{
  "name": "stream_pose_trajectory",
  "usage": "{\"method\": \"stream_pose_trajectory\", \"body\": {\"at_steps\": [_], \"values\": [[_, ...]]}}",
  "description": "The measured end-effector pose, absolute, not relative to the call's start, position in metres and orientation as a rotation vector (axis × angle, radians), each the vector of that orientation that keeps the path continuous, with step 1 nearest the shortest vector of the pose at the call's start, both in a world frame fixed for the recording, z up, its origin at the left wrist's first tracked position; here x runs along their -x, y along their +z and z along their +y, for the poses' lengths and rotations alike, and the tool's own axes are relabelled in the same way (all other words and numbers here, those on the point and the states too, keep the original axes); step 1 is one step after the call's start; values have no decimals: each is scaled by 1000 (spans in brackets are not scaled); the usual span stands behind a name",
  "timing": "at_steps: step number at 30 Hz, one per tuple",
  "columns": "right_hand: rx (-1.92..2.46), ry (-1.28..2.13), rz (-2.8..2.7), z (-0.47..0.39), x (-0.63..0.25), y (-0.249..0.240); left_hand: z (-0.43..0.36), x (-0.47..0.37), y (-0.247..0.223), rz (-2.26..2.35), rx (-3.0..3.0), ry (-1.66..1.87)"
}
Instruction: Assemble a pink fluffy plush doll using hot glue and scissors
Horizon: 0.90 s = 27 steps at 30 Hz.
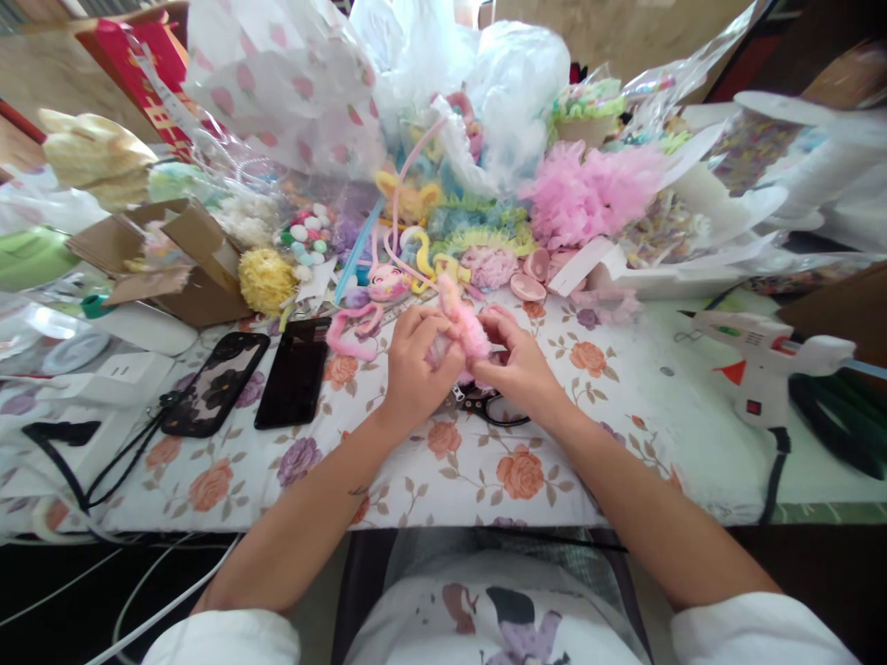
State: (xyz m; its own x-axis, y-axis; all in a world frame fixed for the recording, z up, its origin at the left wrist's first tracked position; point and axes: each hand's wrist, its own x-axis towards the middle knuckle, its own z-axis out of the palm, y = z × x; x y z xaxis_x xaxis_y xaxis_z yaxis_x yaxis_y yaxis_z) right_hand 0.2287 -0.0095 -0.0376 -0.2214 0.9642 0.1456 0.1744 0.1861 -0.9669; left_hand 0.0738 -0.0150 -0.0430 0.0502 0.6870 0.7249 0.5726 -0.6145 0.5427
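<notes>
My left hand is closed, its fingers pinching the left side of a fluffy pink chenille piece with a paler, yellowish tip. From the other side, my right hand grips the same piece between thumb and fingers. Something translucent shows under the left fingers, too covered to name. Just below the hands lies a black-rimmed pair of glasses, with a small metal zipper pull beside it. A bent pink chenille stem rests on the floral cloth left of my left hand.
Two phones, one black and one in a patterned case, lie at left. A glue gun stands at right. Behind are a yellow pompom, pink tulle, a cardboard box and plastic bags.
</notes>
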Motion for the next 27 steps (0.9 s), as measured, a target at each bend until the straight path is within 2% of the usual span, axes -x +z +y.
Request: {"method": "stream_pose_trajectory", "body": {"at_steps": [4, 12, 21, 27], "values": [[1123, 1115, -1589, -11, -228, -34, -17, -73, -43, 1294, -2199, 1611], [1204, 789, -1606, -14, -221, -42, -18, -73, -43, 1294, -2258, 1589], [1191, 807, -1581, -13, -221, -47, -15, -68, -45, 1255, -2282, 1568], [1166, 825, -1579, -13, -220, -48, -31, -70, -42, 1427, -2242, 1394]]}}
